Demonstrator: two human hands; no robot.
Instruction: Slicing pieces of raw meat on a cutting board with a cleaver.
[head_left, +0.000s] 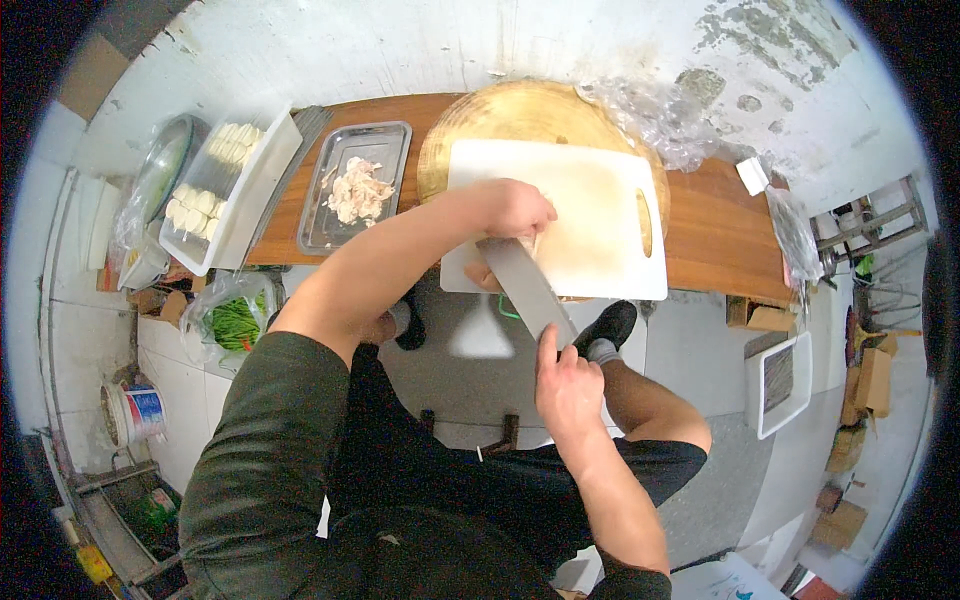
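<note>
My right hand (pixel 570 388) grips the handle of a broad cleaver (pixel 530 290), index finger stretched along the blade. The blade points up and left over the near edge of a white cutting board (pixel 590 200). My left hand (pixel 518 208) is closed over the board just beyond the blade tip, its fingers curled on pale meat that they mostly hide. A pinkish piece of raw meat (pixel 482 275) shows left of the blade at the board's near edge. Left of the board, a clear tray (pixel 309 225) holds a heap of cut pale meat (pixel 358 190).
Under the board lies a round wooden block (pixel 500 108) on a brown wooden table (pixel 715 235). A white bin (pixel 225 250) with pale rolls stands far left. Crumpled clear plastic (pixel 665 120) lies by the wall. A bag of green vegetables (pixel 235 322) is below the table's left end.
</note>
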